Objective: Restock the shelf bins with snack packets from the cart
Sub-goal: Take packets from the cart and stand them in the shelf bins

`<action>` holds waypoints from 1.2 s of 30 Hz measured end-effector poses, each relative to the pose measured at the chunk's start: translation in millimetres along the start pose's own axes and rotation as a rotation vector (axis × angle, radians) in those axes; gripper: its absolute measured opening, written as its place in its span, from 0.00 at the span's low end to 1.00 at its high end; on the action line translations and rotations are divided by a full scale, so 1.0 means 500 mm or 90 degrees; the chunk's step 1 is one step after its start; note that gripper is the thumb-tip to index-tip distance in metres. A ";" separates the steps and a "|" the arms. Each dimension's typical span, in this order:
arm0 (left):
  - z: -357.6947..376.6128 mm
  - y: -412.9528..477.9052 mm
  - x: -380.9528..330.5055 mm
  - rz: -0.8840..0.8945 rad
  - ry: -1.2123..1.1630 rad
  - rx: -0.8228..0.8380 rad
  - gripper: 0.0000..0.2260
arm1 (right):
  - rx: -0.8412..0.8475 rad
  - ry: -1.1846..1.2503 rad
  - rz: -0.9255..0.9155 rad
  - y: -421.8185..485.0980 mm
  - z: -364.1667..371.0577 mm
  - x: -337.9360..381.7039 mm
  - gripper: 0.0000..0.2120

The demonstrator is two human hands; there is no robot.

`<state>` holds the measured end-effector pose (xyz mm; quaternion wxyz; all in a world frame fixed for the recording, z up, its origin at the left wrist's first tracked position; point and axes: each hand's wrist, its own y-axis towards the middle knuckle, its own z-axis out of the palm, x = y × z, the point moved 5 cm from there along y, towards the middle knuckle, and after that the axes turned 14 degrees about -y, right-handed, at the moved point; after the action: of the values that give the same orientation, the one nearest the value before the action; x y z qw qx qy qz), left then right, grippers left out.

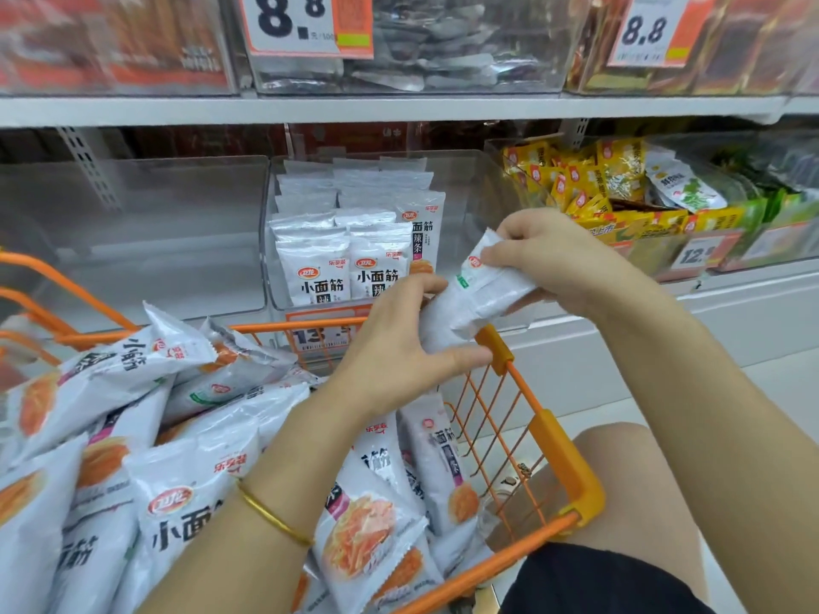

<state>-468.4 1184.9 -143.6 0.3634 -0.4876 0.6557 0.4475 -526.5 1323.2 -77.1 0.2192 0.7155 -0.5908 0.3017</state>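
Both hands hold a bundle of white snack packets (478, 299) above the cart's far right corner. My left hand (399, 347) grips its lower end, and my right hand (554, 259) pinches its upper end. The orange wire cart (545, 440) in front of me is piled with several more white packets (186, 494) printed with black characters and orange noodles. Straight ahead, a clear shelf bin (461, 201) holds upright rows of the same packets (350, 241), mostly on its left side.
A clear empty bin (133, 232) stands to the left of the stocked one. To the right, a bin of yellow and green packets (620, 188). The upper shelf (399, 108) carries bins with 8.8 price tags (306, 24). My knee (629, 480) is beside the cart.
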 end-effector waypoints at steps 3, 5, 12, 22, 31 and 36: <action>0.000 0.000 -0.005 0.035 0.064 -0.021 0.28 | 0.057 0.195 0.022 -0.003 0.031 0.000 0.10; -0.011 0.001 -0.008 0.037 0.044 -0.065 0.17 | 0.102 0.318 0.033 -0.001 0.048 -0.006 0.16; -0.027 0.003 -0.018 -0.015 -0.216 -0.139 0.09 | 0.192 0.273 -0.047 0.006 0.092 -0.031 0.13; -0.036 0.014 0.005 -0.037 -0.245 -0.175 0.08 | 0.201 0.269 -0.047 0.004 0.112 -0.025 0.07; -0.059 0.010 0.033 -0.060 0.185 -0.231 0.13 | -0.091 0.141 0.064 0.161 -0.003 -0.066 0.09; -0.062 0.011 0.032 -0.037 0.184 -0.238 0.13 | 0.000 0.012 0.115 0.260 0.090 -0.084 0.07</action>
<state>-479.1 1151.3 -146.6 0.1818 -0.6241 0.5923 0.4760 -651.1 1296.3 -143.9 0.1966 0.6562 -0.6512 0.3266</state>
